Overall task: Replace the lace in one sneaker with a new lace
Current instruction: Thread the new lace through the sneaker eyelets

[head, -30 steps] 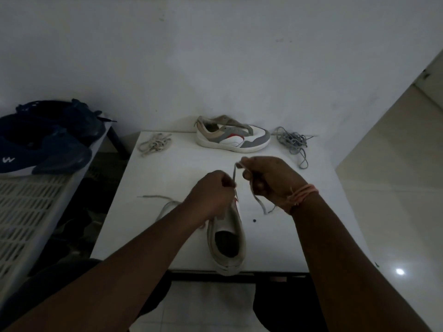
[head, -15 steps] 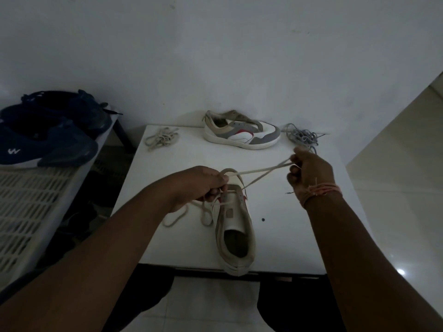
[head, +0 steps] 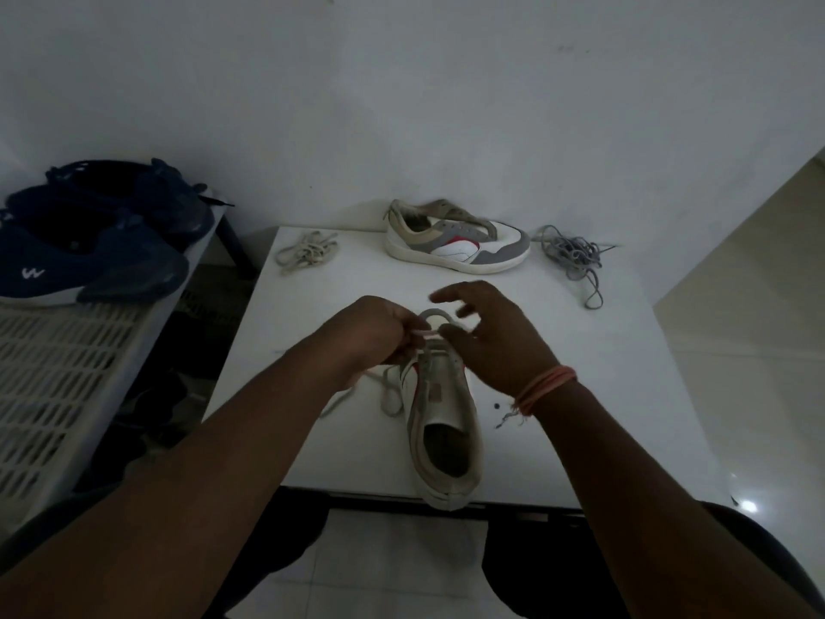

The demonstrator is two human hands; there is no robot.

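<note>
sneaker [head: 446, 422]: near table [head: 602, 395] front edge, heel overhanging; light, stays put.
lace [head: 393, 390]: soft, limp; take near tip.
left hand [head: 379, 332]: pinches lace at toe eyelets.
right hand [head: 495, 337]: fingers spread, holds nothing.

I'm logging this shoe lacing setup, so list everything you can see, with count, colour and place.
near sneaker: one, white and grey with a red accent, on the table's near edge, toe pointing away
lace being threaded: one, off-white, at the near sneaker's eyelets, loose loops trailing left
far sneaker: one, white, grey and tan with a red patch, unlaced, at the table's back edge
beige lace bundle: one, back left of the table
grey lace bundle: one, back right of the table
table: one, white
blue sneakers: two, dark blue, on the rack
slatted rack: one, white, left of the table
left hand: pinches the lace
right hand: fingers spread above the toe, orange thread on the wrist
</note>
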